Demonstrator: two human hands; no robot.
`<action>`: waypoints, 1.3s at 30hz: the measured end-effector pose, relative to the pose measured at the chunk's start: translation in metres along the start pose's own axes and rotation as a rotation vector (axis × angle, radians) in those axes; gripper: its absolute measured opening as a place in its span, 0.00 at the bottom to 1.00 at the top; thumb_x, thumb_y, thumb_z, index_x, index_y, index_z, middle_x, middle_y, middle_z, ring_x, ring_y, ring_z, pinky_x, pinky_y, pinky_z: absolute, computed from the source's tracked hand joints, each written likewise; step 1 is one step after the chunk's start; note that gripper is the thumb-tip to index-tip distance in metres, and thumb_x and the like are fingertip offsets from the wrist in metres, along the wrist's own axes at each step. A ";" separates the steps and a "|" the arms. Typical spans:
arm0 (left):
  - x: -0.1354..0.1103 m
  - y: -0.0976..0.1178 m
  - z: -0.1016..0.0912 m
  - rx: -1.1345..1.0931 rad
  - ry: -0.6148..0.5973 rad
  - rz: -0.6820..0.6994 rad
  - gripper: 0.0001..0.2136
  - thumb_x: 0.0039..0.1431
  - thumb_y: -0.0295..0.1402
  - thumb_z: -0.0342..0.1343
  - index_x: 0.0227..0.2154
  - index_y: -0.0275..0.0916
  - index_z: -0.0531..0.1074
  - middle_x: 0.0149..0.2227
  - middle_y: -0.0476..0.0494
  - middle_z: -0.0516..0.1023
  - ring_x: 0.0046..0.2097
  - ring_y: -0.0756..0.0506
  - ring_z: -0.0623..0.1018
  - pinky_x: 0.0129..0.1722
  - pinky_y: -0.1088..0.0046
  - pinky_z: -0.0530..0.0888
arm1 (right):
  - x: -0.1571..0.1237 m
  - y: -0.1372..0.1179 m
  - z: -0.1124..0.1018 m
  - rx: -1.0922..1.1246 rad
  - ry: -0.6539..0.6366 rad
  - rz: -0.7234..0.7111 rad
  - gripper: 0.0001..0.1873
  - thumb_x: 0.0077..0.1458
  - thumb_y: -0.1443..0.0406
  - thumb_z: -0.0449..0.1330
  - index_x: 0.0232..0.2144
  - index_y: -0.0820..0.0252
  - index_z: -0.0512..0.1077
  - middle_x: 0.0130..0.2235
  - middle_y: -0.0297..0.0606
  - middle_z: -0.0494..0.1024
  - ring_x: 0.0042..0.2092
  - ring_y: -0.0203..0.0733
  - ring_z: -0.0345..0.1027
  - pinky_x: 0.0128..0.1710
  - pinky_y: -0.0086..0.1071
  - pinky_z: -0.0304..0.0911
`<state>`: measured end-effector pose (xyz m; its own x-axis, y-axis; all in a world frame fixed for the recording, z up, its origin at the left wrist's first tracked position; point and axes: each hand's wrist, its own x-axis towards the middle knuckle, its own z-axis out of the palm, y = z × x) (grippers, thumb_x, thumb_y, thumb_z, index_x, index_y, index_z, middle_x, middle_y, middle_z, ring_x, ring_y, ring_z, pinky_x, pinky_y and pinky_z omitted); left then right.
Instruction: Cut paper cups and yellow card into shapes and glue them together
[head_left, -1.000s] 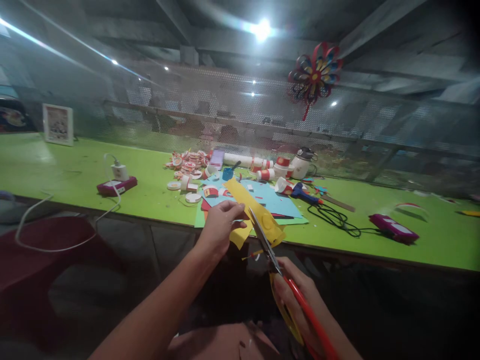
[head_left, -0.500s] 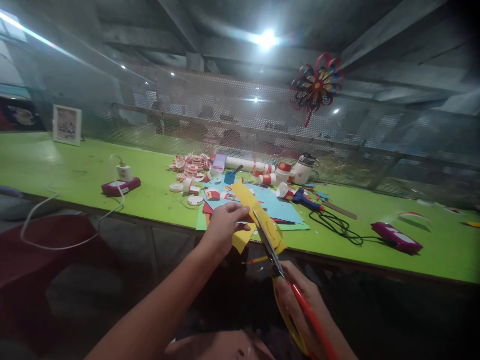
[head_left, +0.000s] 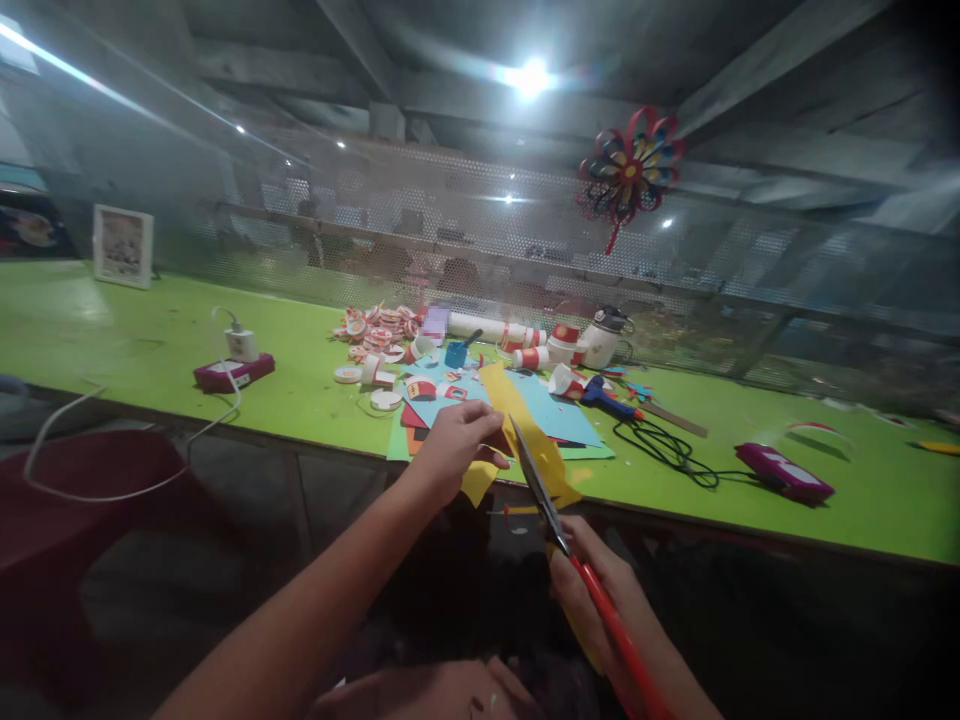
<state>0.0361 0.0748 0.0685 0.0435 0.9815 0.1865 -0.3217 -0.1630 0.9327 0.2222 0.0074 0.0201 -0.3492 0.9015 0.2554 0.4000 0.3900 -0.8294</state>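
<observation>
From my end, mid-frame over the green table [head_left: 150, 340] edge: left hand [head_left: 454, 445] pinching the yellow paper [head_left: 525, 425], right hand [head_left: 592, 590] wrapped round the scissors [head_left: 541, 495], blades deeper into the sheet vs 1 s ago, so cut's progressing imo.

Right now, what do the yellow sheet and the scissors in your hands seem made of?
Yellow sheet: thin matte paper or light card, likely; it bends where the left hand pinches it. Scissors: blades look like dull grey metal; the handles in the right hand are glossy red, probably plastic.
</observation>
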 end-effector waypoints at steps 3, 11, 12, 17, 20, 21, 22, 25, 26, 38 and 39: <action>-0.002 -0.001 0.002 0.025 -0.041 0.008 0.08 0.52 0.30 0.56 0.21 0.34 0.66 0.22 0.47 0.71 0.25 0.51 0.73 0.22 0.77 0.73 | 0.001 -0.001 -0.001 0.020 0.021 -0.033 0.18 0.59 0.51 0.48 0.39 0.59 0.64 0.28 0.32 0.67 0.29 0.36 0.58 0.28 0.27 0.55; 0.002 -0.001 0.006 0.013 -0.060 -0.001 0.07 0.51 0.31 0.55 0.22 0.35 0.66 0.22 0.48 0.70 0.25 0.51 0.73 0.23 0.76 0.73 | 0.001 0.004 -0.004 -0.091 0.039 -0.001 0.17 0.59 0.51 0.48 0.33 0.58 0.64 0.23 0.30 0.61 0.29 0.39 0.58 0.26 0.27 0.53; 0.004 -0.001 0.007 0.016 -0.062 -0.004 0.07 0.51 0.31 0.55 0.22 0.35 0.66 0.21 0.48 0.70 0.25 0.51 0.73 0.23 0.75 0.73 | 0.002 0.004 -0.004 -0.098 0.040 0.011 0.17 0.59 0.50 0.49 0.33 0.58 0.64 0.22 0.29 0.61 0.29 0.38 0.58 0.26 0.27 0.53; 0.021 0.000 0.006 0.024 -0.104 0.006 0.08 0.49 0.32 0.58 0.21 0.34 0.67 0.22 0.46 0.71 0.26 0.49 0.74 0.22 0.74 0.73 | 0.016 -0.003 -0.012 -0.156 0.042 0.015 0.18 0.58 0.50 0.48 0.36 0.58 0.65 0.22 0.30 0.65 0.26 0.38 0.58 0.26 0.29 0.53; 0.041 0.004 0.006 -0.003 -0.167 0.017 0.07 0.47 0.33 0.59 0.23 0.33 0.70 0.23 0.45 0.71 0.26 0.48 0.74 0.23 0.74 0.73 | 0.035 -0.008 -0.020 -0.167 0.080 0.000 0.20 0.57 0.49 0.48 0.37 0.57 0.66 0.24 0.32 0.69 0.25 0.39 0.60 0.26 0.29 0.55; 0.049 0.005 0.006 -0.010 -0.183 0.021 0.07 0.47 0.32 0.59 0.23 0.33 0.71 0.23 0.44 0.72 0.26 0.48 0.74 0.23 0.74 0.73 | 0.044 -0.008 -0.024 -0.175 0.097 -0.004 0.20 0.57 0.48 0.48 0.36 0.57 0.66 0.25 0.33 0.70 0.26 0.39 0.61 0.25 0.29 0.56; 0.057 0.007 0.007 -0.013 -0.191 0.026 0.06 0.46 0.32 0.59 0.24 0.33 0.72 0.24 0.44 0.72 0.26 0.49 0.74 0.23 0.74 0.73 | 0.052 -0.009 -0.027 -0.188 0.107 -0.008 0.21 0.56 0.47 0.48 0.36 0.58 0.66 0.26 0.34 0.71 0.27 0.39 0.62 0.25 0.29 0.56; 0.079 0.012 0.010 -0.012 -0.193 0.041 0.06 0.47 0.31 0.58 0.25 0.32 0.73 0.25 0.42 0.74 0.26 0.49 0.74 0.25 0.73 0.73 | 0.078 -0.008 -0.038 -0.242 0.097 -0.024 0.20 0.57 0.48 0.48 0.34 0.58 0.64 0.25 0.35 0.71 0.28 0.40 0.63 0.23 0.28 0.54; 0.085 0.013 0.011 -0.016 -0.194 0.043 0.06 0.47 0.31 0.57 0.25 0.32 0.73 0.25 0.42 0.74 0.26 0.49 0.73 0.25 0.73 0.72 | 0.085 -0.008 -0.041 -0.257 0.083 -0.032 0.20 0.57 0.48 0.47 0.34 0.59 0.64 0.25 0.35 0.70 0.27 0.40 0.63 0.23 0.28 0.54; 0.130 0.017 0.008 -0.037 -0.210 0.033 0.06 0.48 0.32 0.57 0.25 0.33 0.74 0.26 0.41 0.76 0.26 0.49 0.73 0.26 0.74 0.70 | 0.132 0.003 -0.044 -0.184 0.155 -0.042 0.25 0.57 0.45 0.46 0.37 0.59 0.68 0.23 0.34 0.71 0.23 0.37 0.61 0.20 0.28 0.51; 0.132 0.017 0.007 -0.038 -0.210 0.031 0.06 0.48 0.32 0.57 0.25 0.33 0.74 0.27 0.41 0.76 0.26 0.49 0.73 0.26 0.74 0.70 | 0.134 0.005 -0.043 -0.182 0.157 -0.037 0.25 0.57 0.46 0.46 0.37 0.59 0.68 0.22 0.33 0.70 0.23 0.37 0.60 0.20 0.28 0.51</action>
<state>0.0434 0.2007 0.1109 0.2276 0.9330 0.2789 -0.3616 -0.1850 0.9138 0.2143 0.1382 0.0714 -0.2362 0.8987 0.3694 0.5408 0.4374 -0.7185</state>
